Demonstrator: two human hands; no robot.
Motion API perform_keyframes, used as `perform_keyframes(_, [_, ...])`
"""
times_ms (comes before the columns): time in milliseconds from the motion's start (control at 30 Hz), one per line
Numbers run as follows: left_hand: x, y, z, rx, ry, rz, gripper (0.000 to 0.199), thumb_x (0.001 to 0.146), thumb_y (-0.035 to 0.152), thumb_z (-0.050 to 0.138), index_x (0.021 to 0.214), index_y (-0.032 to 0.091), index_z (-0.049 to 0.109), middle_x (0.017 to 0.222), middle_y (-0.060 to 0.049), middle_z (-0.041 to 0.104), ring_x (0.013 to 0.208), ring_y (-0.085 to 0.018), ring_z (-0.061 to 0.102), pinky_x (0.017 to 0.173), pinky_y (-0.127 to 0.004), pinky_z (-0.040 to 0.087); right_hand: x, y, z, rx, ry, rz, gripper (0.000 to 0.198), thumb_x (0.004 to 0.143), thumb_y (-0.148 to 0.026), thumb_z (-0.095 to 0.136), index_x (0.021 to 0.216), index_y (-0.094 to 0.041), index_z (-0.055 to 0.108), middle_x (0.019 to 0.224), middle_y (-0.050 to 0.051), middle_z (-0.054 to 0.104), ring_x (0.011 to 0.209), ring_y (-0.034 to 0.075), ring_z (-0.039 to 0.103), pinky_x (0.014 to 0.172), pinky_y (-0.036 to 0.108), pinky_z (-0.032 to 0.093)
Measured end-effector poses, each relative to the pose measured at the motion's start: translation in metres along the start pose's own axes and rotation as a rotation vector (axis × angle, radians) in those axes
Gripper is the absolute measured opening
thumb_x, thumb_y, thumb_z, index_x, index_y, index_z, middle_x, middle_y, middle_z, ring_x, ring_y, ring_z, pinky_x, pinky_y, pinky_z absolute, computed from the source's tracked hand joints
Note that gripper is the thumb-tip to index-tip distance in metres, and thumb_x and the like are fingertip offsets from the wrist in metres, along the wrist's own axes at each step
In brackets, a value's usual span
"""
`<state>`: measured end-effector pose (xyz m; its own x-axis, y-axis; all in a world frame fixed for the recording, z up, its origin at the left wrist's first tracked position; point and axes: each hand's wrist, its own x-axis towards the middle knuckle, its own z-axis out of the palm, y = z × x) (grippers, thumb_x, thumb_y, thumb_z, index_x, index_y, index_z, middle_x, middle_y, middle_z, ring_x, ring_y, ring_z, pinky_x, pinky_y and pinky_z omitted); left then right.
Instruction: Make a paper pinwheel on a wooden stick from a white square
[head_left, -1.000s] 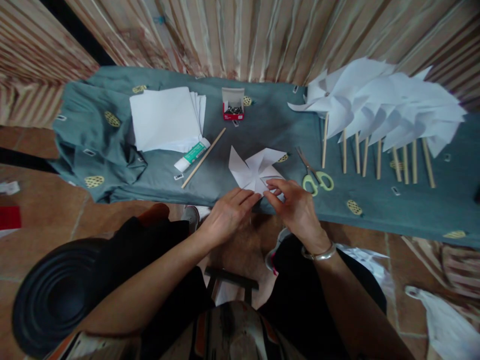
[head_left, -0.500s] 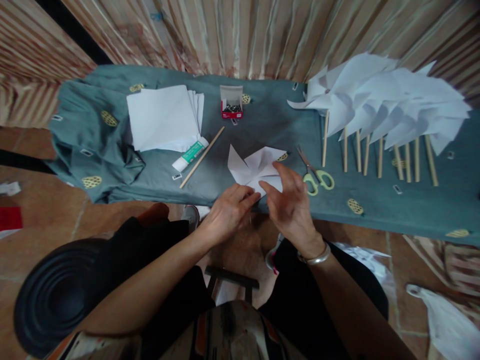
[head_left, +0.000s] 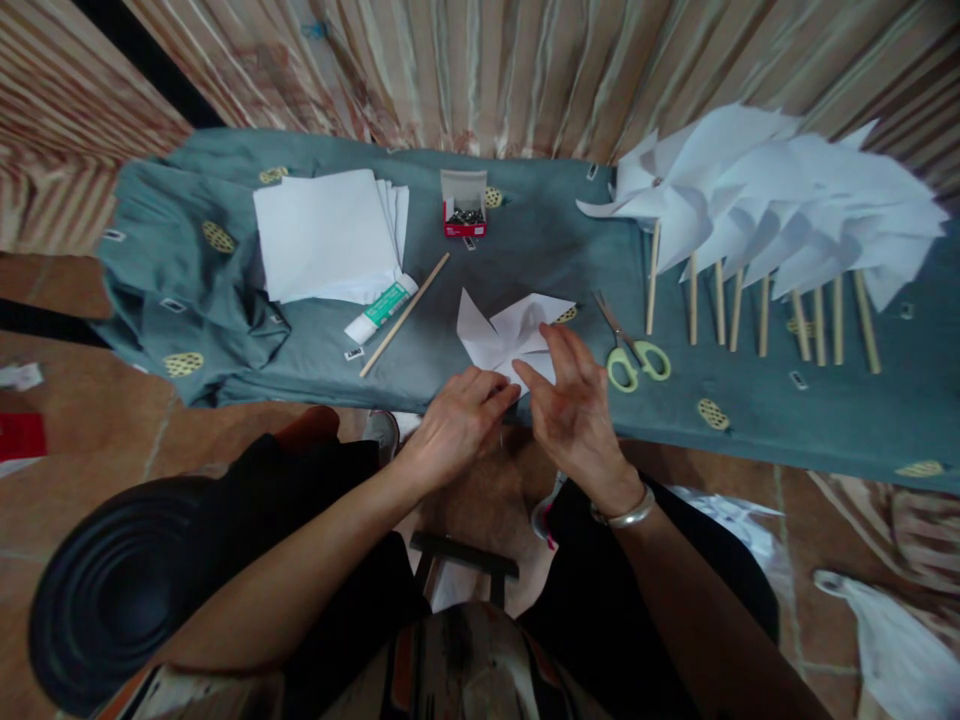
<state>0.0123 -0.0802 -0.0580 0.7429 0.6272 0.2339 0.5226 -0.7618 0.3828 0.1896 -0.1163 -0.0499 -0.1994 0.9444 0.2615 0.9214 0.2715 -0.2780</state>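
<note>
A white paper pinwheel (head_left: 484, 345), cut and partly folded, lies at the near edge of the cloth-covered table. My left hand (head_left: 461, 420) has its fingers closed on the near edge of this paper. On the right side of the pinwheel, my right hand (head_left: 574, 410) touches the paper with thumb and forefinger spread apart. Scissors with pale green handles (head_left: 637, 365) lie just right of that hand, blades half apart. A thin wooden stick (head_left: 405, 315) and a green-and-white glue stick (head_left: 381, 310) lie to the left.
A stack of white paper (head_left: 326, 235) lies at the back left. Behind the pinwheel stands an opened red box (head_left: 465, 218) of small metal pieces. Finished paper pinwheels on sticks (head_left: 787, 200) overlap at the right. A black round stool (head_left: 124, 595) stands by my left leg.
My right hand has shifted slightly left over the paper, with its thumb and forefinger still apart. The left hand stays in place on the near edge.
</note>
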Motion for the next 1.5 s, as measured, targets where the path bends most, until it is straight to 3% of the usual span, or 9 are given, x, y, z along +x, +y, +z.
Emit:
perform_keyframes(833, [0.002, 0.001, -0.001, 0.05, -0.069, -0.007, 0.029, 0.094, 0.016, 0.046, 0.121, 0.013, 0.056, 0.108, -0.01, 0.062, 0.098, -0.023, 0.053, 0.078, -0.036, 0.046, 0.005, 0.0, 0.009, 0.027, -0.061, 0.052, 0.038, 0.092, -0.014, 0.043, 0.126, -0.022, 0.056, 0.155, 0.012, 0.033, 0.144, 0.032, 0.024, 0.103, 0.052, 0.035])
perform_keyframes(1033, [0.003, 0.0, -0.001, 0.054, -0.055, 0.008, 0.028, 0.093, 0.016, 0.047, 0.12, 0.013, 0.057, 0.107, -0.01, 0.062, 0.097, -0.024, 0.053, 0.078, -0.037, 0.046, 0.006, -0.001, 0.016, 0.008, 0.005, 0.037, 0.037, 0.092, -0.013, 0.042, 0.125, -0.023, 0.055, 0.153, 0.01, 0.036, 0.147, 0.031, 0.021, 0.1, 0.05, 0.038])
perform_keyframes(1267, [0.003, 0.001, -0.004, 0.038, -0.078, -0.01, 0.03, 0.091, 0.014, 0.048, 0.12, 0.013, 0.056, 0.108, -0.011, 0.062, 0.097, -0.024, 0.053, 0.078, -0.038, 0.047, 0.007, -0.002, 0.016, -0.014, -0.037, 0.023, 0.035, 0.093, -0.011, 0.039, 0.122, -0.017, 0.057, 0.15, 0.016, 0.039, 0.147, 0.035, 0.021, 0.101, 0.053, 0.036])
perform_keyframes(1500, [0.001, 0.001, -0.005, 0.035, -0.057, -0.018, 0.028, 0.093, 0.015, 0.047, 0.12, 0.014, 0.057, 0.107, -0.01, 0.063, 0.096, -0.023, 0.054, 0.077, -0.037, 0.047, 0.006, -0.004, 0.023, -0.036, -0.011, 0.023, 0.035, 0.093, -0.01, 0.039, 0.123, -0.02, 0.054, 0.149, 0.015, 0.041, 0.147, 0.033, 0.022, 0.099, 0.052, 0.038])
